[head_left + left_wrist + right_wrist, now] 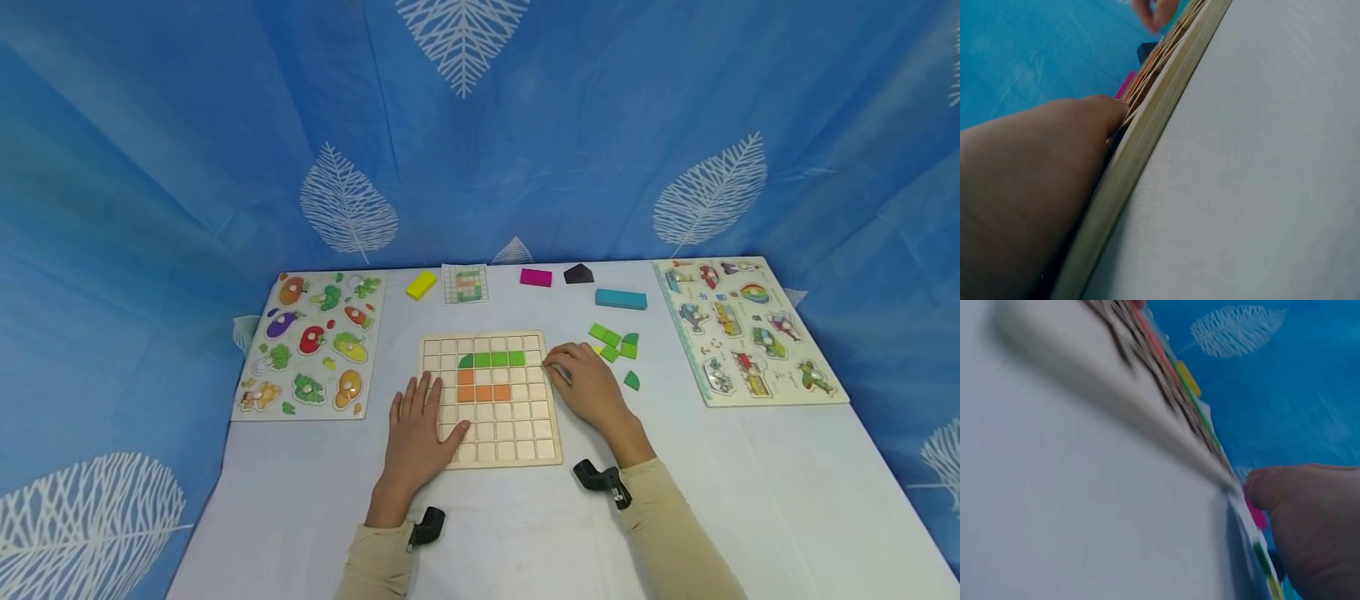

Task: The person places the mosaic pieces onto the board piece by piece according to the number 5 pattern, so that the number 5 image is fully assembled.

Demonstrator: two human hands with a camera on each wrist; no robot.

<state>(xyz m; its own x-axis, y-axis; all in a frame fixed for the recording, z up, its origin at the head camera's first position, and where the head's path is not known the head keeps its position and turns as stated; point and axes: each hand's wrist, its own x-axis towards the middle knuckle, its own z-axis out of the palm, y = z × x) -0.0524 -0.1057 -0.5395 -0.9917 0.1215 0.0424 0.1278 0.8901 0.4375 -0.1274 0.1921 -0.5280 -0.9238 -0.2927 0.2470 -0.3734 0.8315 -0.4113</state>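
Observation:
A wooden grid board (506,452) lies flat on the table. In one row sit a green quarter-round tile (467,361) and three green square tiles (498,359); below them, orange tiles (483,392) form an L shape. My left hand (420,442) rests over the board's left edge, its fingers extended and the thumb on the grid. At the upper right edge of the board is my right hand (595,394), fingers bent, fingertips by the rim. Whether a small tile is between those fingertips is hidden. The right wrist view shows its thumb (1266,487) beside the board's edge.
Loose green tiles (605,335) and a quarter-round piece (632,381) lie right of the board. Behind are a pattern card (466,284) and yellow (422,285), magenta (536,277), black (578,274) and teal (621,299) blocks. Picture puzzles flank them, vegetables (300,400) left, vehicles (750,398) right.

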